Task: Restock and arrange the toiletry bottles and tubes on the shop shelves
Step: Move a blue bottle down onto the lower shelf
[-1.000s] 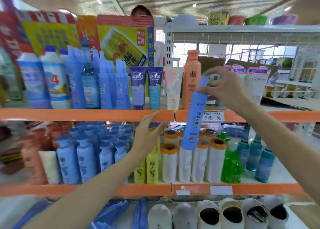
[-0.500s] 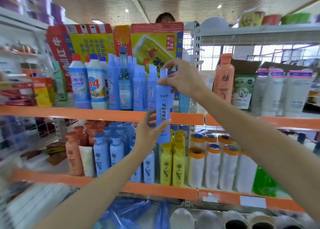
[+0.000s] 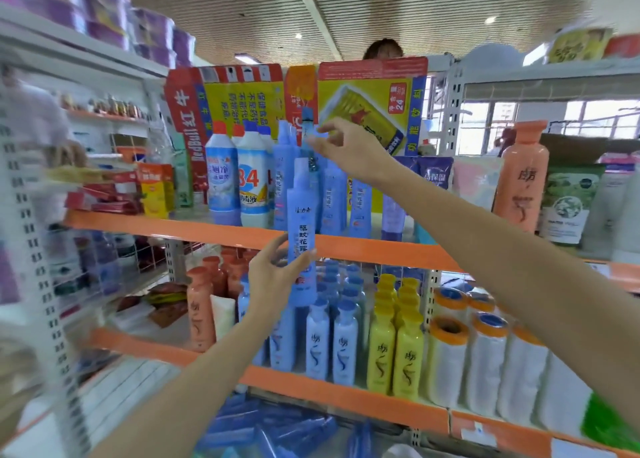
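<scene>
My left hand grips a slim blue bottle with black lettering by its lower half. It stands upright in front of the upper orange shelf. My right hand is above it, off this bottle, fingers stretched out. Its fingertips touch the neck of a tall dark-capped blue bottle in the row of blue bottles on the upper shelf. On the lower shelf stand blue and white bottles, yellow bottles and orange bottles.
White cleaner bottles stand left of the blue row, with yellow cartons behind. Tubes and a tall orange bottle are to the right. White rolls fill the lower right. Loose blue bottles lie on the bottom level. A person's head shows behind the shelf.
The view swung left and closer. My right hand let go of the slim blue bottle's top and rose to the shelf row. My left hand took hold of the bottle's lower half.
</scene>
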